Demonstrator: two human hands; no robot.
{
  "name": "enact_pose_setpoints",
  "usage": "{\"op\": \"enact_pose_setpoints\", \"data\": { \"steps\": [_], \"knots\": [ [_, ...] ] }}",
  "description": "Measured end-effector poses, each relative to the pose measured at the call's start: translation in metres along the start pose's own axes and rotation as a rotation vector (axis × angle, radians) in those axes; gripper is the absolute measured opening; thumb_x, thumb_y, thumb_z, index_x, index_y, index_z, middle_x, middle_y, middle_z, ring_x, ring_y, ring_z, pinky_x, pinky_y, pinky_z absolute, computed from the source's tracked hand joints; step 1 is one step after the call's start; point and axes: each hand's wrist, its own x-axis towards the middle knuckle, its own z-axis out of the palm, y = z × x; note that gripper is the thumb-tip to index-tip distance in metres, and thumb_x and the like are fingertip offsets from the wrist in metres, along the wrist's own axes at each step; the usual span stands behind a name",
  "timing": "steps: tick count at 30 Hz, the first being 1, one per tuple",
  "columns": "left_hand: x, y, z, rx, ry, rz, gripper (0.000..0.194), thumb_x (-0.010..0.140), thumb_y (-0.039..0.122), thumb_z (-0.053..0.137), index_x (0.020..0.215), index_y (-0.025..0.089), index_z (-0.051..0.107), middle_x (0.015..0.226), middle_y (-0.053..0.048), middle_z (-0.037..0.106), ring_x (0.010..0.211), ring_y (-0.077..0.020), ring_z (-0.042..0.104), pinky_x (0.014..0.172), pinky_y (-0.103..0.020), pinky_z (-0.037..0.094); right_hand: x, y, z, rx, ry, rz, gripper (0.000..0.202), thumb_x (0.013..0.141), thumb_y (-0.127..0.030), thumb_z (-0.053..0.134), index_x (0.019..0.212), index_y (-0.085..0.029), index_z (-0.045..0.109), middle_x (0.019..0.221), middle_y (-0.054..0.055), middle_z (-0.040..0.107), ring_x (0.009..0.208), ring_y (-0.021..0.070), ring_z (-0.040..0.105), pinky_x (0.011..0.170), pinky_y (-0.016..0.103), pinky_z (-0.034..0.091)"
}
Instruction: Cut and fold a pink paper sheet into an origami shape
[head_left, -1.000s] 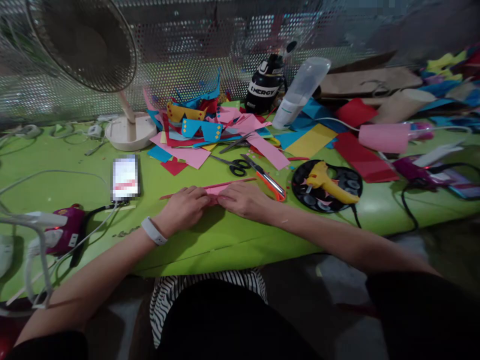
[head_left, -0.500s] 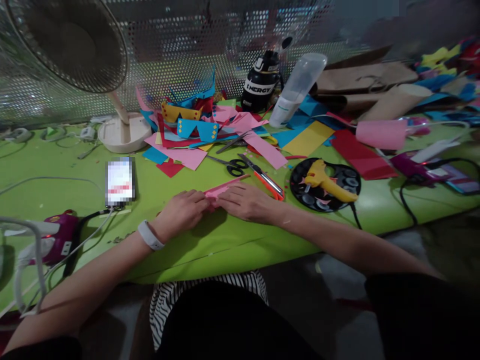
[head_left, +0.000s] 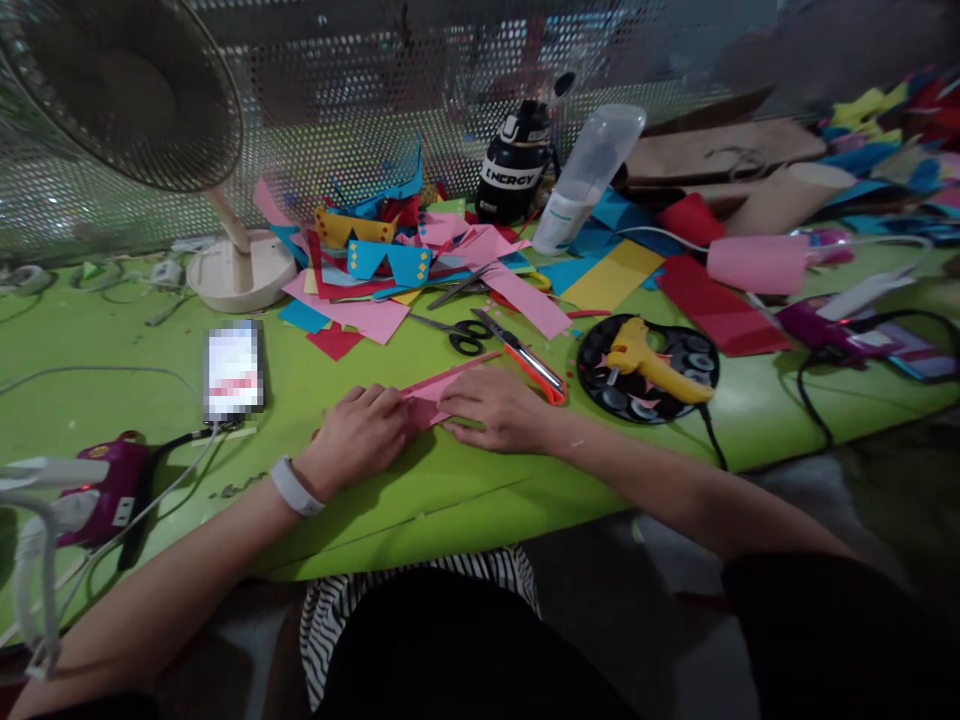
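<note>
A folded strip of pink paper (head_left: 429, 402) lies on the green table between my hands, its far edge raised along a crease. My left hand (head_left: 361, 432) has its fingers curled over the left end of the strip. On the right end, my right hand (head_left: 496, 410) holds the paper with fingers bent and the thumb lower, close to it. Just beyond my right hand lie an orange utility knife (head_left: 534, 370) and black-handled scissors (head_left: 466, 336). Both palms and the undersides of the fingers are hidden.
Behind lie coloured paper pieces and blue paper glasses (head_left: 390, 263). A yellow glue gun (head_left: 649, 362) rests on a black palette (head_left: 600, 385) to the right. Left are a phone (head_left: 233, 370), a fan (head_left: 241, 272) and a purple power strip (head_left: 112, 490). A black bottle (head_left: 514, 165) stands behind.
My right hand's fingers have lifted and spread slightly from the thumb, and more of the pink strip shows between the hands. The view has shifted a little.
</note>
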Motion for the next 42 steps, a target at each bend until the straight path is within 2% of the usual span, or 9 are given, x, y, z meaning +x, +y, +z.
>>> {"op": "enact_pose_setpoints", "data": {
  "steps": [5, 8, 10, 14, 19, 23, 29, 37, 42],
  "knots": [
    [-0.004, 0.001, 0.008, -0.068, 0.128, 0.066, 0.022, 0.097, 0.025, 0.043, 0.101, 0.015, 0.062, 0.108, -0.009, 0.066, 0.089, -0.0201, 0.061, 0.077, -0.034, 0.049, 0.002, 0.004, -0.003, 0.3, -0.005, 0.463, 0.019, 0.092, -0.025, 0.054, 0.101, -0.014, 0.066, 0.091, 0.008, 0.07, 0.079, 0.0176, 0.065, 0.071, 0.031, 0.052],
    [-0.004, 0.001, 0.01, -0.114, 0.144, 0.105, 0.026, 0.098, 0.021, 0.038, 0.111, 0.014, 0.06, 0.11, -0.009, 0.067, 0.092, -0.0192, 0.062, 0.079, -0.033, 0.051, 0.004, 0.007, -0.005, 0.383, -0.074, 0.55, 0.017, 0.09, -0.024, 0.056, 0.1, -0.015, 0.067, 0.09, 0.007, 0.07, 0.076, 0.0162, 0.065, 0.068, 0.029, 0.053],
    [-0.004, 0.001, 0.011, -0.118, 0.154, 0.107, 0.027, 0.098, 0.021, 0.038, 0.112, 0.013, 0.06, 0.108, -0.009, 0.067, 0.09, -0.0194, 0.062, 0.076, -0.034, 0.052, 0.005, 0.006, -0.006, 0.34, -0.055, 0.504, 0.02, 0.09, -0.027, 0.057, 0.101, -0.014, 0.067, 0.093, 0.009, 0.069, 0.082, 0.0183, 0.065, 0.072, 0.032, 0.054],
    [-0.004, -0.001, 0.016, -0.137, 0.19, 0.099, 0.023, 0.094, 0.02, 0.047, 0.111, 0.015, 0.062, 0.105, -0.009, 0.067, 0.086, -0.0196, 0.062, 0.073, -0.034, 0.053, 0.003, -0.001, -0.004, 0.152, -0.084, 0.226, 0.031, 0.09, -0.034, 0.06, 0.114, -0.016, 0.064, 0.107, 0.012, 0.068, 0.099, 0.0236, 0.062, 0.085, 0.041, 0.053],
    [-0.002, -0.004, 0.014, -0.238, 0.219, 0.074, 0.02, 0.093, 0.02, 0.048, 0.104, 0.014, 0.065, 0.107, -0.01, 0.068, 0.088, -0.0191, 0.062, 0.077, -0.033, 0.054, 0.002, -0.004, 0.003, -0.167, -0.038, -0.074, 0.022, 0.096, -0.018, 0.048, 0.106, -0.013, 0.067, 0.099, 0.01, 0.071, 0.087, 0.0213, 0.063, 0.075, 0.038, 0.053],
    [0.002, -0.002, 0.007, -0.293, 0.202, 0.063, 0.023, 0.095, 0.021, 0.045, 0.105, 0.014, 0.065, 0.107, -0.01, 0.068, 0.089, -0.0191, 0.063, 0.077, -0.033, 0.055, 0.004, -0.008, 0.0, -0.274, -0.03, -0.176, 0.025, 0.094, -0.006, 0.044, 0.104, -0.009, 0.067, 0.094, 0.011, 0.071, 0.083, 0.0199, 0.061, 0.077, 0.037, 0.051],
    [0.003, 0.001, -0.001, -0.205, 0.114, 0.051, 0.023, 0.094, 0.021, 0.046, 0.105, 0.014, 0.065, 0.11, -0.01, 0.068, 0.093, -0.021, 0.063, 0.08, -0.036, 0.053, 0.003, -0.007, 0.001, -0.258, -0.059, -0.123, 0.026, 0.097, -0.011, 0.042, 0.101, -0.012, 0.068, 0.09, 0.009, 0.07, 0.079, 0.0185, 0.058, 0.07, 0.035, 0.046],
    [0.004, 0.003, 0.001, -0.152, 0.098, 0.176, 0.031, 0.099, 0.03, 0.039, 0.113, 0.014, 0.062, 0.121, -0.01, 0.067, 0.114, -0.0231, 0.059, 0.09, -0.038, 0.049, -0.01, 0.012, -0.006, -0.076, -0.075, -0.077, 0.027, 0.098, -0.018, 0.044, 0.102, -0.018, 0.07, 0.086, 0.005, 0.069, 0.081, 0.017, 0.057, 0.07, 0.032, 0.043],
    [0.011, 0.004, -0.005, -0.254, 0.08, 0.242, 0.039, 0.093, 0.044, 0.051, 0.115, 0.014, 0.061, 0.127, -0.014, 0.063, 0.117, -0.0268, 0.058, 0.094, -0.043, 0.049, -0.017, -0.001, -0.009, 0.11, -0.04, 0.194, 0.025, 0.096, -0.03, 0.051, 0.093, -0.018, 0.071, 0.085, 0.005, 0.068, 0.082, 0.0178, 0.058, 0.072, 0.032, 0.043]
  ]
}}
